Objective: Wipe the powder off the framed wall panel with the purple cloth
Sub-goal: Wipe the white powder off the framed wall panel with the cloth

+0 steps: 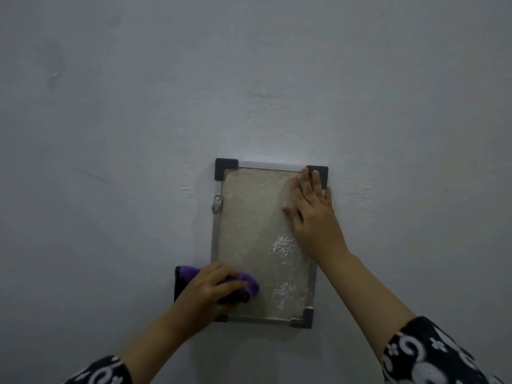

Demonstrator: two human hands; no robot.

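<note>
Cloth (248, 281) gripped under left hand (213, 286)

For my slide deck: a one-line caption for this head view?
Left hand wipes purple cloth across powdered framed panel; right hand lies flat on it.

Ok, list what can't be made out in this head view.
- Bottom-left corner of the framed panel: covered by the left hand gripping the purple cloth.
- Top-right panel area: under the flat right hand.
- Powder: its extent under the hands is hidden.
- How the panel is fixed to the wall: not visible.
</note>
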